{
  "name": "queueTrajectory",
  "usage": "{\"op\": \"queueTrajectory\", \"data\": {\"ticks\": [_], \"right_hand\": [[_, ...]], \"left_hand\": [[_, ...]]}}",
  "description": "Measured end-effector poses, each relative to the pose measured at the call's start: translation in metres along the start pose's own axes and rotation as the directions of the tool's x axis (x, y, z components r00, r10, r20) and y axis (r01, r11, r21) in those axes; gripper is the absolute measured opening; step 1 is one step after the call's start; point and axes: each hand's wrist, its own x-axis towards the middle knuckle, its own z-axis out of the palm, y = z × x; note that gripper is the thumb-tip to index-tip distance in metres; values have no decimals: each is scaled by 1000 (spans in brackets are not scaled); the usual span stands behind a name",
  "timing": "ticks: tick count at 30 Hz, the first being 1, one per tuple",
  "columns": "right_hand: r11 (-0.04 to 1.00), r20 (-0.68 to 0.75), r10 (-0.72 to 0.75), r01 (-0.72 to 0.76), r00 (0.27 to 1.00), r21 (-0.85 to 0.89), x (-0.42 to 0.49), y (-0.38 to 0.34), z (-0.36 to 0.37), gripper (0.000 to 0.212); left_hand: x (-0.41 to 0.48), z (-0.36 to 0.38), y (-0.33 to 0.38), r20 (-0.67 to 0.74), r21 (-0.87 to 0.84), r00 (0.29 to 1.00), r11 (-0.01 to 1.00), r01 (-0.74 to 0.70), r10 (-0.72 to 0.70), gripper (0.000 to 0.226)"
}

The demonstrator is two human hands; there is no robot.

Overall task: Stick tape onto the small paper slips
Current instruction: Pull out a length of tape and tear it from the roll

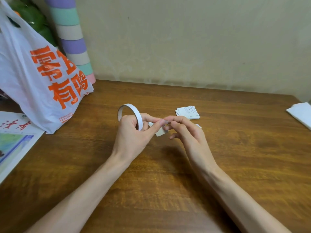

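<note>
Your left hand [133, 132] holds the tape roll [129, 109] upright above the counter [235, 148], fingers curled through its ring and thumb reaching toward your right hand [185, 132]. Your right hand pinches the top of a small paper slip [160, 132] hanging between the two hands, fingertips almost touching. I cannot tell whether tape is already on it. The stack of slips [187, 112] lies just behind your right hand. A white shopping bag [33, 73] stands far left.

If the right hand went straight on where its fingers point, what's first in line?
The left hand, which holds the tape roll; its fingertips meet the right hand at the small slip, depth unclear.
</note>
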Motion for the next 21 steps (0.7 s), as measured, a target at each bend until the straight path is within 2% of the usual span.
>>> {"op": "queueTrajectory", "data": {"ticks": [6, 9, 12, 13, 15, 18, 21], "right_hand": [[984, 17, -21, 24, 1000, -176, -4, -3, 6, 27], [979, 51, -13, 23, 999, -202, -8, -3, 11, 44], [985, 65, 23, -12, 998, -172, -5, 2, 13, 76], [984, 46, 15, -7, 999, -177, -3, 2, 11, 77], [978, -18, -54, 49, 998, -204, 1, 0, 7, 62], [965, -153, -171, 134, 973, -225, 3, 0, 2, 25], [926, -164, -270, 210, 949, -313, 2, 3, -4, 7]], "left_hand": [[1, 2, -2, -106, 85, 994, 996, -22, 31, 8], [2, 3, 0, -127, 94, 991, 995, -22, 33, 8], [1, 1, 1, -106, 48, 994, 999, -12, 17, 7], [0, 1, 1, -84, 32, 996, 999, -7, 9, 6], [-1, 1, 3, -27, 12, 999, 1000, 18, -17, 5], [0, 5, 1, 3, -8, 998, 998, 57, -57, 8], [0, 7, -1, 12, -9, 998, 998, 56, -56, 6]]}}
